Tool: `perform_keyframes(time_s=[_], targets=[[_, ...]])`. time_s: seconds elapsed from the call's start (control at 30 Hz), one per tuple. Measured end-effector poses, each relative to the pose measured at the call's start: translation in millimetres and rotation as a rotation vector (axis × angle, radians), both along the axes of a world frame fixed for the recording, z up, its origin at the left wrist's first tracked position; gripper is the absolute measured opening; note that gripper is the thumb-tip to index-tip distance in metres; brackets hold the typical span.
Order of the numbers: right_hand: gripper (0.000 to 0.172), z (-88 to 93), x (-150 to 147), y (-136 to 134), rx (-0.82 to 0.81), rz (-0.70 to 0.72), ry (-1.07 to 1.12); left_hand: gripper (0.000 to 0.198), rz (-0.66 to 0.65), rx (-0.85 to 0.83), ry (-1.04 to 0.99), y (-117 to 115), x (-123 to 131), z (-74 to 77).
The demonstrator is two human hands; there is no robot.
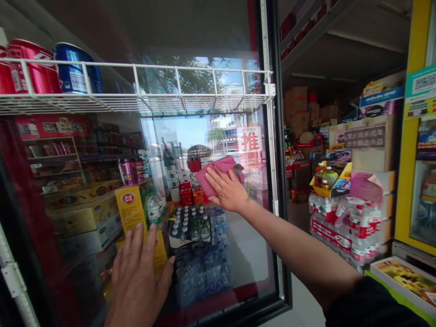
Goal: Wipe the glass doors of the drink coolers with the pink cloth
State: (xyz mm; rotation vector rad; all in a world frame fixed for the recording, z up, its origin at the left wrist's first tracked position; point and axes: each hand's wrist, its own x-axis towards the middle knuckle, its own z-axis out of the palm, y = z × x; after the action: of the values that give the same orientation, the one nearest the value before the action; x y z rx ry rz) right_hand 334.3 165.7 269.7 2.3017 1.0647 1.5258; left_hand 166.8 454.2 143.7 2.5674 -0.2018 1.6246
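Note:
A pink cloth (204, 181) lies pressed against the glass door (245, 259), under the spread fingers of my right hand (227, 188). The cloth's far edge bunches up past my fingertips, and a darker patch shows beside it. My left hand (139, 272) is raised in front of the lower left of the glass, fingers stretched apart and holding nothing. Whether its fingertips touch the glass I cannot tell. Across the upper part of the door runs a white wire rack (175, 97), with red cans (34, 66) and a blue can (76, 68) at its left end.
The glass mirrors bottles, boxes and a street. Right of the dark door frame (283, 227) stand wrapped packs of red-capped bottles (361, 231) and stacked cartons (371, 141). A yellow-framed cabinet (407, 190) is at the far right, above an open flat box (405, 281).

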Motion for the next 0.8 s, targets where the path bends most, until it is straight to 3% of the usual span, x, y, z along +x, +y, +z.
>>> perform_keyframes(time_s=[0.27, 0.4, 0.6, 0.8], targets=[[0.084, -8.5, 8.4, -74.1, 0.204, -0.165, -0.017, 0.082, -0.087, -0.007, -0.003, -39.4, 17.0, 13.4], [0.084, -21.2, 13.9, -88.7, 0.392, -0.218, -0.034, 0.081, -0.096, -0.016, -0.008, -44.2, 21.4, 11.9], [0.086, -27.0, 17.6, -55.0, 0.669, -0.252, -0.098, 0.081, -0.09, -0.034, -0.019, -31.3, 22.7, 2.4], [0.087, -14.8, 11.3, -4.7, 0.665, -0.252, -0.074, 0.081, -0.051, -0.069, -0.002, -8.1, 21.7, -7.6]])
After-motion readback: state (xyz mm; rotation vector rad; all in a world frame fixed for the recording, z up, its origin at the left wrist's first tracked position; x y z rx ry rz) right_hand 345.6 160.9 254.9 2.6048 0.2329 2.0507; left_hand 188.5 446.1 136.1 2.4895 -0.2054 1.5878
